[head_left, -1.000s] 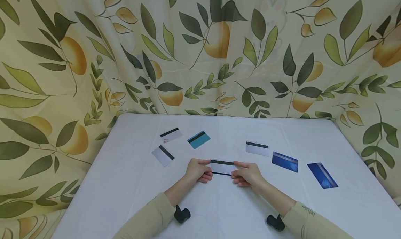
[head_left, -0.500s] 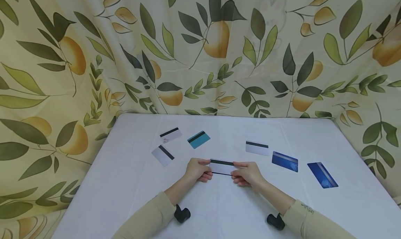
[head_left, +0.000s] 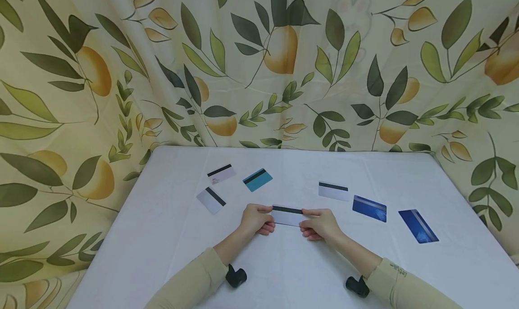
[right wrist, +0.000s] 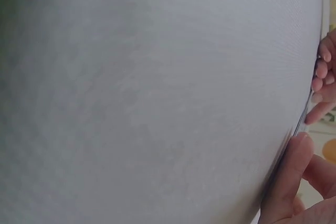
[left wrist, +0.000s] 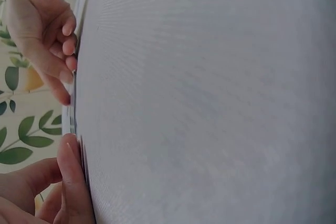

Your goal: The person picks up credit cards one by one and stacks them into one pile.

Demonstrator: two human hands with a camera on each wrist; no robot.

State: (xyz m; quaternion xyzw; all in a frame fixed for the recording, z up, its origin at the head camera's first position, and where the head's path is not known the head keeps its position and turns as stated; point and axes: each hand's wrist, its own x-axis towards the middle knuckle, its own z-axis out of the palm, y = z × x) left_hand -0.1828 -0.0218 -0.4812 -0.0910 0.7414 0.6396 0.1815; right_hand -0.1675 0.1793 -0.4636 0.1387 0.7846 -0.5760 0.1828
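At the middle of the table, in the head view, a white card (head_left: 287, 215) with a dark magnetic stripe along its far edge lies between the two hands. My left hand (head_left: 257, 220) pinches its left end, index finger at the far corner and thumb at the near one. The right end is pinched the same way by my right hand (head_left: 320, 224). Both wrist views look almost level along the tabletop, so the card shows only as a thin edge beside the fingers (left wrist: 71, 161) of the left hand and the thumb (right wrist: 294, 166) of the right.
Left of the hands lie two whitish striped cards (head_left: 221, 174) (head_left: 211, 201) and a teal card (head_left: 257, 180). To the right are another white card (head_left: 333, 191) and two blue cards (head_left: 369, 208) (head_left: 418, 226). A leaf-patterned curtain (head_left: 259, 74) hangs behind the white-covered table (head_left: 162, 246).
The dark line along the near edge of the held card has thinned to a fine line. Both hands keep their grip and have hardly moved.
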